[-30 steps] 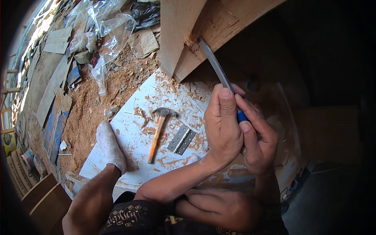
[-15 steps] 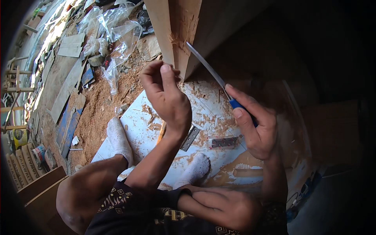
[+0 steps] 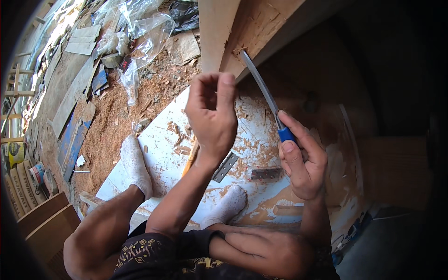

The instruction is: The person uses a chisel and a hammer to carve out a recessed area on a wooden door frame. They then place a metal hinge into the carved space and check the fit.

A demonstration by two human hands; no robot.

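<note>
Head view, looking down: right of centre, the right hand (image 3: pixel 303 158) is closed around the blue handle of a long, slim steel chisel (image 3: pixel 261 86). The chisel's blade reaches up and left from that hand to the upper centre, its tip at the splintered recess in a pale brown wooden piece (image 3: pixel 217 28). At centre, left of the blade and apart from it, the left hand (image 3: pixel 214 116) is raised with fingers curled toward the thumb in a loose ring; whether it pinches anything small cannot be told. Below it, on a white board strewn with wood chips (image 3: pixel 161 135), lie a tool with an orange wooden handle (image 3: pixel 190 161), partly hidden by the left forearm, and a grey metal hinge (image 3: pixel 225 166). Brown sawdust (image 3: pixel 107 130) covers ground at left.
</note>
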